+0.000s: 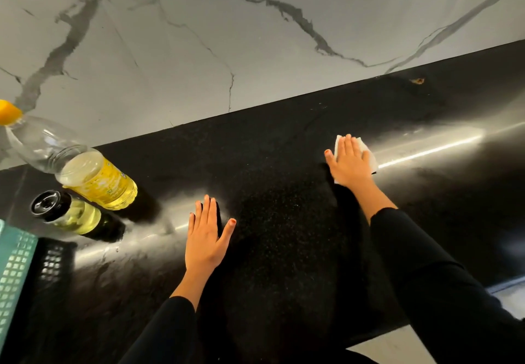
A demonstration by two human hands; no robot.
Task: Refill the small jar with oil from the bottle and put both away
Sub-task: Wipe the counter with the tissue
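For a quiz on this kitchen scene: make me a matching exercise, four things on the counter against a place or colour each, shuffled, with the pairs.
1 oil bottle
2 small jar
3 white tissue
4 basket

A under the right hand
B black lid
C yellow cap
D teal, at the left edge

Pairs: 1-C, 2-B, 3-A, 4-D
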